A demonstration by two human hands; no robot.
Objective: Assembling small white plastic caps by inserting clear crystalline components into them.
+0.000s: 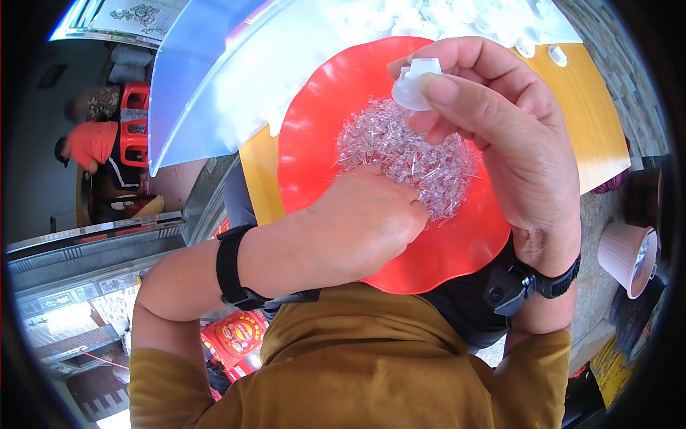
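Note:
A red bowl (307, 136) with a wavy rim is in front of me, with a heap of small clear plastic pins (436, 168) in it. My left hand (375, 218) reaches into the bowl from the left, at the near side of the heap. Its fingers are curled and mostly hidden, so whatever they grip cannot be made out. Above the bowl's right side, my right hand (518, 125) is closed, pinching a small white plastic fitting (409, 87) between thumb and fingers. The fitting has a rounded base and a squarish raised part.
Many similar white fittings (493, 18) lie across the far part of the wooden table (597, 136). A translucent blue bin (196, 93) with white contents stands left of the bowl. A pale pink bucket (625, 257) is at right. A person in red (93, 146) is far left.

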